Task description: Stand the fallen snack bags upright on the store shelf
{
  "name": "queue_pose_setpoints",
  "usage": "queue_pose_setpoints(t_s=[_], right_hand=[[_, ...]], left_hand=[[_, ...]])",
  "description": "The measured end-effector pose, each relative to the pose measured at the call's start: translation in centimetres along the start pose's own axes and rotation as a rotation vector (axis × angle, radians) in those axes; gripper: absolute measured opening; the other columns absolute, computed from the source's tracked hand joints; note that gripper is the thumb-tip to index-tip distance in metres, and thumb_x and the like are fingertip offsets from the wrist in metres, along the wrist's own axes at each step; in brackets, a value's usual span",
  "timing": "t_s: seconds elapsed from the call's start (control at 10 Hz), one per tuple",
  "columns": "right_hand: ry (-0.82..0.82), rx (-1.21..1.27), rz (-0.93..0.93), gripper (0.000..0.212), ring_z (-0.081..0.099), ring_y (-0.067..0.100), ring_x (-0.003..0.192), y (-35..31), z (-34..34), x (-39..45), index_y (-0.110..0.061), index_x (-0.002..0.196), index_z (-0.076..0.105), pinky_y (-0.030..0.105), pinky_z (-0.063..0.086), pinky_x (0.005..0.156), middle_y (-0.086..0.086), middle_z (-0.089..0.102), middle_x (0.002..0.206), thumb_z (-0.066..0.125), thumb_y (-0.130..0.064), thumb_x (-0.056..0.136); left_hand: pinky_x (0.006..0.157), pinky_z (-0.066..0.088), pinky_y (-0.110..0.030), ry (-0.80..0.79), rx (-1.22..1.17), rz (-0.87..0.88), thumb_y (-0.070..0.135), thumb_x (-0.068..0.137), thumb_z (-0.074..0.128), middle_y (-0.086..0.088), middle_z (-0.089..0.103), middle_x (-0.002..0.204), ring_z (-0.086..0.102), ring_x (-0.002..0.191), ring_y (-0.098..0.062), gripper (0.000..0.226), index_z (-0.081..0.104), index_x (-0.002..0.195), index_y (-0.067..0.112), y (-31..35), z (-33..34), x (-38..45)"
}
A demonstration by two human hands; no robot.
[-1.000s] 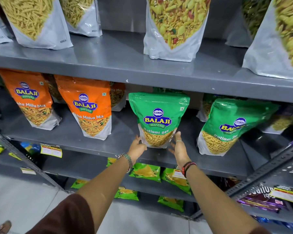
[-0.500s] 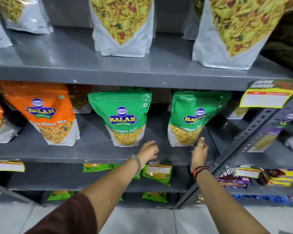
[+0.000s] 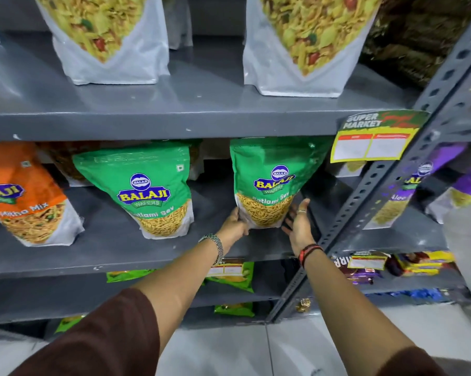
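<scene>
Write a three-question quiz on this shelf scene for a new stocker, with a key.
1. True or false: both hands are at the orange bag.
2. Which hand grips the bottom corner of the right green bag?
A. left hand
B. right hand
C. neither
3. Fill in: the yellow price tag hangs from the edge of the ____ shelf.

Key:
1. False; both are at the right green bag.
2. A; the right hand is open, flat beside the bag's other side.
3. upper
</scene>
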State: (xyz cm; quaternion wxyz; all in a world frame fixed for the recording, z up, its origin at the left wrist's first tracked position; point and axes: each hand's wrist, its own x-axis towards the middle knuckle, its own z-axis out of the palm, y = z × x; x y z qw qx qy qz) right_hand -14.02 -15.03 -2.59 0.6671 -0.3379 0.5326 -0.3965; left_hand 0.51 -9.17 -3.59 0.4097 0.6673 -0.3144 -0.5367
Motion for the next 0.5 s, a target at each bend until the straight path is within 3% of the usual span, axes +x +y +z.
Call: queue_pose_setpoints(t_s=[0.1,0.2,0.4,0.5], right_hand=[[0.012,0.026,-0.008,0.071,0.041,0.024,0.135,0.0,-0.5,-0.1,-0.018,0.141,0.037,0.036,0.033,0.104,0.006,0.043,0.147,0.011,-0.061,0.091],[0.012,0.025,-0.014,0.070,0.042,0.024,0.135,-0.2,-1.4,0.0,-0.020,0.141,0.038,0.035,0.033,0.104,0.006,0.044,0.147,0.012,-0.061,0.090],[0.013,0.012,-0.023,0.067,0.042,0.026,0.135,-0.4,-2.3,0.3,-0.022,0.141,0.038,0.039,0.033,0.107,0.006,0.044,0.147,0.013,-0.060,0.091],[0.159,-0.120,-0.155,0.055,0.046,0.030,0.130,0.4,-2.1,-0.5,-0.018,0.134,0.046,0.041,0.036,0.109,0.011,0.049,0.141,0.026,-0.051,0.095]], left_hand=[[0.052,0.034,-0.023,0.001,0.024,-0.007,-0.012,0.074,0.038,-0.008,0.056,0.120,0.047,0.074,-0.017,0.070,0.036,0.137,0.019,0.3,0.7,0.3],[0.053,0.037,-0.023,-0.005,0.035,-0.007,-0.012,0.073,0.039,-0.005,0.055,0.125,0.052,0.092,-0.026,0.078,0.030,0.144,0.019,0.5,1.5,0.4],[0.056,0.042,-0.022,-0.017,-0.001,0.016,-0.011,0.077,0.041,-0.010,0.057,0.126,0.049,0.095,-0.019,0.068,0.037,0.140,0.014,0.3,2.3,0.6],[0.096,0.047,-0.029,0.268,-0.018,0.188,-0.007,0.086,0.043,-0.014,0.053,0.137,0.053,0.121,-0.029,0.052,0.043,0.137,0.004,0.0,2.1,-0.7]])
